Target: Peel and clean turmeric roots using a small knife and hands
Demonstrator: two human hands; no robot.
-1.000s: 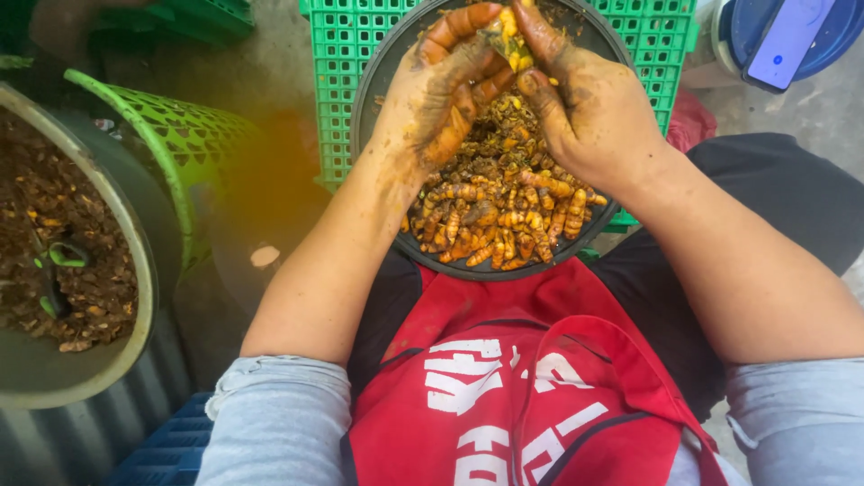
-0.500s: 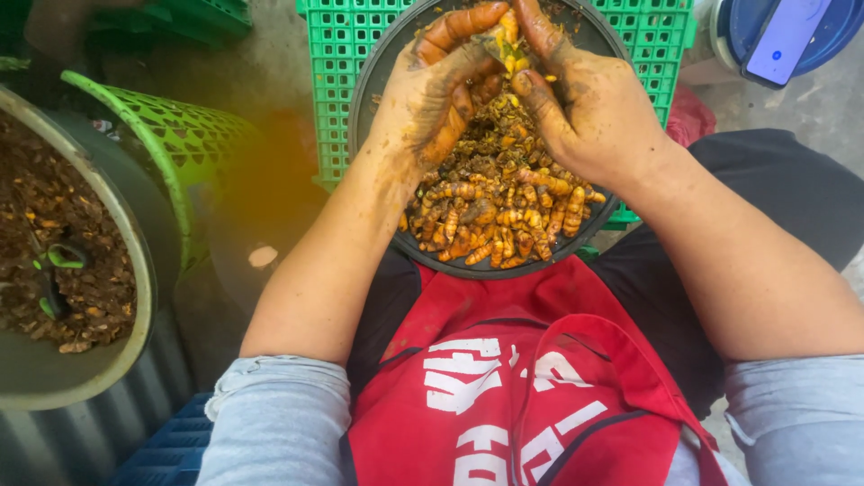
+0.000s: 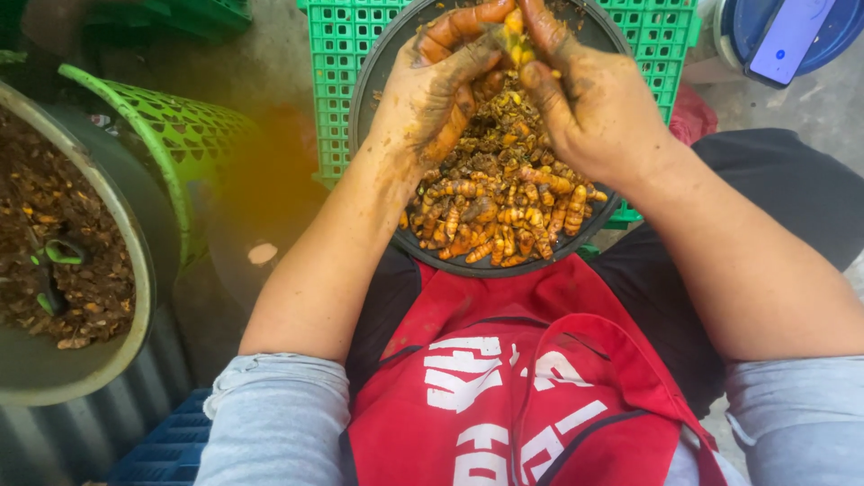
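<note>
1. Turmeric root [image 3: 511,25], a small yellow piece, sits pinched between both hands above the far rim of a dark round pan [image 3: 378,81].
2. Left hand [image 3: 441,85] is curled, its soil-stained fingers [image 3: 459,25] closed around one side of the piece, thumb pressed near it.
3. Right hand [image 3: 589,103] is closed on the other side, fingers [image 3: 544,27] bent down over the root; both hands are smeared with dirt and orange stain.
4. Below the hands the pan holds a heap of turmeric roots [image 3: 504,211], orange and brown, piled toward the near rim.
5. That pan rests on a green plastic crate [image 3: 335,85], its near edge by the person's lap, where a red apron [image 3: 513,387] with white lettering hangs.
6. To the left stands a green mesh basket [image 3: 184,135], tilted, beside a large grey basin [image 3: 135,270] filled with brown peelings [image 3: 54,243].
7. A green-handled tool [image 3: 56,256] lies on those peelings.
8. At the upper right, a phone [image 3: 790,36] rests on a blue lid [image 3: 837,31].
</note>
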